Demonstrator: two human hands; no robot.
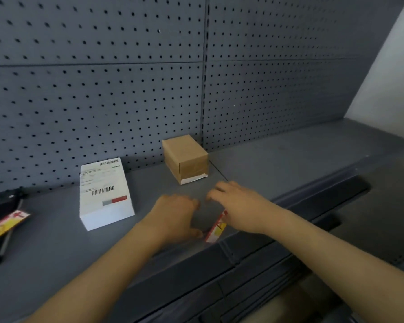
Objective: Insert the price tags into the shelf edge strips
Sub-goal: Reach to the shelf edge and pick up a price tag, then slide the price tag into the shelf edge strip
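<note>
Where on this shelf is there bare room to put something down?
Widest bare patch: right of the brown box, back to the pegboard. A narrower gap separates it from the white box. It is crowded where both hands work the price tag.

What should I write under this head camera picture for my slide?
Two hands hold a red-and-yellow price tag at the shelf's front edge.

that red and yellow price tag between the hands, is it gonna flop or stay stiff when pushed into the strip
The price tag looks like a thin card standing straight on edge, so probably fairly stiff, though likely to bow if pushed hard. It seems very light. The left hand and right hand are both at it, which suggests it slips easily.
</note>
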